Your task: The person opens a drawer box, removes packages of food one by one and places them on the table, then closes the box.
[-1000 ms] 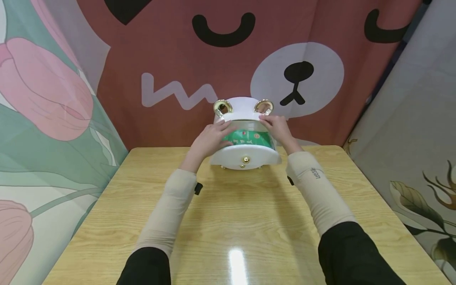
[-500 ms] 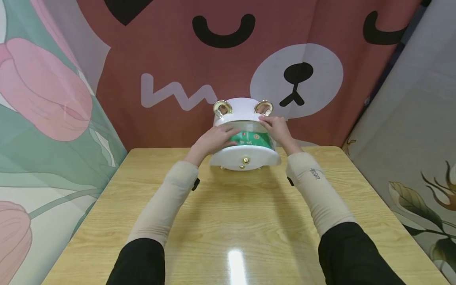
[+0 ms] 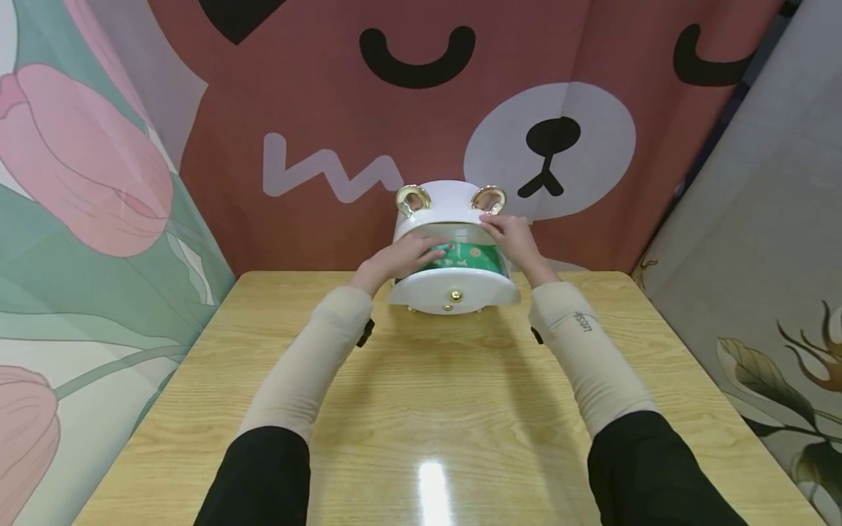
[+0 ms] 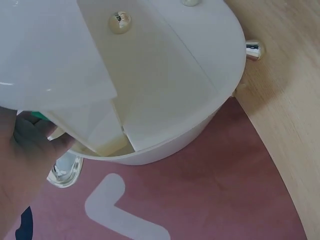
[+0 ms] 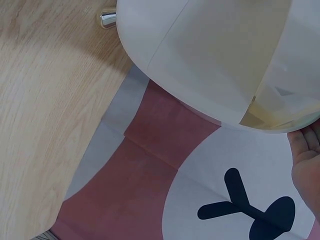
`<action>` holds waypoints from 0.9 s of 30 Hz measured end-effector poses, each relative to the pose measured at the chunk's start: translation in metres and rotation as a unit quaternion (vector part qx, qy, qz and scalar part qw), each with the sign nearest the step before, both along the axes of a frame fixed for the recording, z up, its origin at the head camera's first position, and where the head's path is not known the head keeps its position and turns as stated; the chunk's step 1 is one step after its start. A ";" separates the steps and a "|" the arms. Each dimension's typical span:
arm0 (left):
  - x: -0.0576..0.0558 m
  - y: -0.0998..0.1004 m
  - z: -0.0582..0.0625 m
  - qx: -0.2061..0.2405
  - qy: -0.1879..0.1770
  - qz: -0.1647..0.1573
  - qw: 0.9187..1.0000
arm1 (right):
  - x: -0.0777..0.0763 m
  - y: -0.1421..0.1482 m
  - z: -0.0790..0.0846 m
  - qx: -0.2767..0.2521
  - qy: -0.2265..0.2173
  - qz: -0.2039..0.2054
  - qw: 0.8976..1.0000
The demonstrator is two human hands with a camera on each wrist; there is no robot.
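A white storage box (image 3: 449, 196) with two gold ring-shaped ears stands at the table's far side. Its upper drawer (image 3: 421, 294), with a gold knob (image 3: 456, 296), is pulled out. Inside shows a green packet (image 3: 479, 257) with pale lettering. My left hand (image 3: 403, 256) reaches in from the left, fingers extended over the packet's left part. In the left wrist view its fingertips are partly hidden behind the box's edge, with a bit of green beyond. My right hand (image 3: 516, 237) pinches the white top's rim below the right ear, thumb and fingers at the edge.
The wooden table (image 3: 421, 409) stretches toward me, with a bright light reflection near its front. A bear-print curtain (image 3: 316, 102) hangs right behind the box. Printed curtains flank both sides, a floral one (image 3: 99, 168) at left.
My left hand has shifted slightly rightward over the packet, its fingers closer together and covering more of the packet's left end. The right hand keeps its place at the rim.
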State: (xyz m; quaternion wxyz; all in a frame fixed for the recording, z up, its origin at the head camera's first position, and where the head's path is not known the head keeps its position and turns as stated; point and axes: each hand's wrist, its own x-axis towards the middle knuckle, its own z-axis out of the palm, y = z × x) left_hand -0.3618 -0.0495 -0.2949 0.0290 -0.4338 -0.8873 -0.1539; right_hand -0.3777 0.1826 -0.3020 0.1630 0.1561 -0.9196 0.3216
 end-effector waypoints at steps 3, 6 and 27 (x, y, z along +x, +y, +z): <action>-0.003 0.003 -0.001 -0.007 0.000 -0.002 1.000 | 0.001 0.000 0.000 -0.002 0.001 -0.001 1.000; -0.004 0.005 -0.001 -0.006 -0.005 -0.006 1.000 | 0.002 -0.001 -0.001 -0.002 0.003 -0.001 1.000; -0.019 0.014 -0.013 0.023 -0.016 0.023 0.999 | 0.001 0.000 0.001 0.013 0.015 -0.002 1.000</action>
